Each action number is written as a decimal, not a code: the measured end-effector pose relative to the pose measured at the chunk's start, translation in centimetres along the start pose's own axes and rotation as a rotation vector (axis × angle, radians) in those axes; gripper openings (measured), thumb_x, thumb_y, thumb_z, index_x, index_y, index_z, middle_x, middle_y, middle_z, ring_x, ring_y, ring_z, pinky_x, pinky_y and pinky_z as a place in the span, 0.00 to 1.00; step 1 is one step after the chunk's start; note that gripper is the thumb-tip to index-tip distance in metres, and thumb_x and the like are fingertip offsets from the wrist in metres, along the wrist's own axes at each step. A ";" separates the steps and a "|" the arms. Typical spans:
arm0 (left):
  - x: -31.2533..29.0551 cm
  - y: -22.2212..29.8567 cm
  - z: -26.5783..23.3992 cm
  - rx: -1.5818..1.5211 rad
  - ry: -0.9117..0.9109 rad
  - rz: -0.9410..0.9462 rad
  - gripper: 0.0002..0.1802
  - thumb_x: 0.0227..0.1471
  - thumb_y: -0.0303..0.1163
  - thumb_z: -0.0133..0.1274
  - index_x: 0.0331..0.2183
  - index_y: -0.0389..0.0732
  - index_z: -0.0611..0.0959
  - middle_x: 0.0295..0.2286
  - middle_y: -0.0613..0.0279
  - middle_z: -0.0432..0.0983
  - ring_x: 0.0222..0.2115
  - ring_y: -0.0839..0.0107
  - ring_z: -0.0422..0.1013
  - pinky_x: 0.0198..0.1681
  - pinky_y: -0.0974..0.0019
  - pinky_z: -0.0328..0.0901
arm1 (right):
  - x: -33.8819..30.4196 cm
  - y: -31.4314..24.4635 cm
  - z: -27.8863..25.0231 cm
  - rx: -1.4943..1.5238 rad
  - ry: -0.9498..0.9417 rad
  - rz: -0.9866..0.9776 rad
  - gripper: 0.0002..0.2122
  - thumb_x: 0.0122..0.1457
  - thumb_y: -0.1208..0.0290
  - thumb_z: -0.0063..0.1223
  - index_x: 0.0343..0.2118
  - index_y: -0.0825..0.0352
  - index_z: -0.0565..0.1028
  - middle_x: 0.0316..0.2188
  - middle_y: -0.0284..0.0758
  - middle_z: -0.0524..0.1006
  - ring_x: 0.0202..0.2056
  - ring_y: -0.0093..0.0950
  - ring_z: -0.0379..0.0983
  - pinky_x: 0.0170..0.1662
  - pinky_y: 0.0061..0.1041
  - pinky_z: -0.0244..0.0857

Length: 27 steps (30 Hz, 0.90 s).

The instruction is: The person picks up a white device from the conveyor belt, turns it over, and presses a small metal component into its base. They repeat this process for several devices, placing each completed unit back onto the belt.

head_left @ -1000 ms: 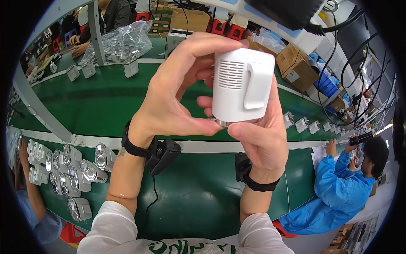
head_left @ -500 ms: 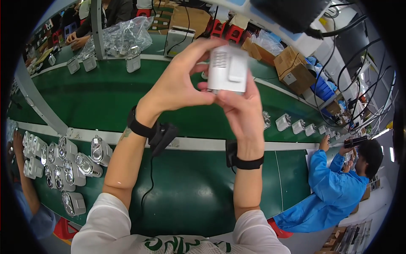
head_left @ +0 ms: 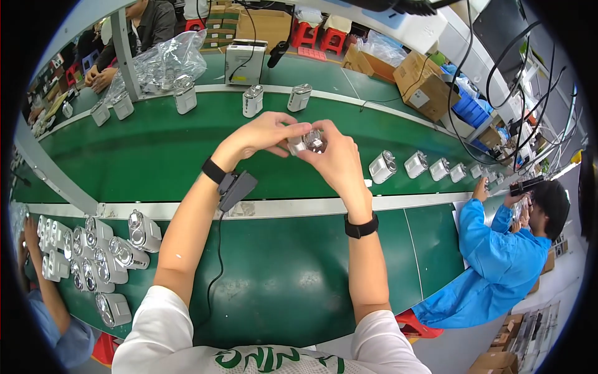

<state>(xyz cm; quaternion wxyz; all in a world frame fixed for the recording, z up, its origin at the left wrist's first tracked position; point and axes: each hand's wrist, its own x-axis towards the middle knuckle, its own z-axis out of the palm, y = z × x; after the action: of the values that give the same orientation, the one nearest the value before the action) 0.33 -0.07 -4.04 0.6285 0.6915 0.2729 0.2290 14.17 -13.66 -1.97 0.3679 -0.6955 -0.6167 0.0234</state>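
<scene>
Over the green strip in the middle, my left hand (head_left: 265,135) and my right hand (head_left: 340,161) both grip a small white device (head_left: 298,146) with shiny, clear round parts on one end. That glossy end is turned up and partly shows between my fingers. My right thumb and fingers curl round its right side, while my left fingers press its left edge. Much of the body is hidden by the hands. A similar white device (head_left: 382,167) stands on the strip to the right, heading a row of several more.
Several like devices (head_left: 113,310) are grouped on the green table (head_left: 280,280) at left. Two more stand at the strip's far edge, near a white box (head_left: 246,62). A co-worker in blue (head_left: 498,255) sits at right; another person's arm (head_left: 47,274) is at left.
My hands have come down and nearer with the device, which has turned from its flat vented side to its shiny end. Two devices at the strip's far edge now show.
</scene>
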 end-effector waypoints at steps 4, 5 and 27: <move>4.1 -2.3 1.0 0.311 0.097 -0.014 0.46 0.45 0.52 0.66 0.53 0.24 0.71 0.39 0.49 0.77 0.37 0.65 0.77 0.39 0.66 0.73 | 0.5 5.4 -0.4 -0.009 -0.087 0.167 0.21 0.44 0.70 0.68 0.43 0.71 0.77 0.29 0.45 0.81 0.32 0.40 0.80 0.38 0.33 0.72; 5.5 -2.7 1.4 0.427 0.149 0.007 0.46 0.46 0.52 0.65 0.54 0.25 0.70 0.39 0.49 0.77 0.39 0.63 0.76 0.41 0.64 0.72 | 0.7 6.7 -0.7 -0.024 -0.113 0.212 0.20 0.44 0.69 0.68 0.41 0.72 0.78 0.29 0.45 0.81 0.32 0.40 0.80 0.38 0.33 0.72; 27.7 -9.1 5.9 0.709 0.615 0.314 0.28 0.43 0.40 0.64 0.46 0.37 0.81 0.45 0.46 0.73 0.45 0.49 0.71 0.49 0.56 0.67 | 1.9 15.2 -2.6 -0.207 -0.279 0.344 0.24 0.39 0.56 0.71 0.32 0.72 0.76 0.30 0.48 0.80 0.34 0.45 0.79 0.39 0.36 0.72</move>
<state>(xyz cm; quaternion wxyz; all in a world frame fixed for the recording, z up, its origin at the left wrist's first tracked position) 24.06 14.57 -14.46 0.2029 0.7960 0.3992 0.4073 28.71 -12.76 -7.46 0.1965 -0.8143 -0.5333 0.1182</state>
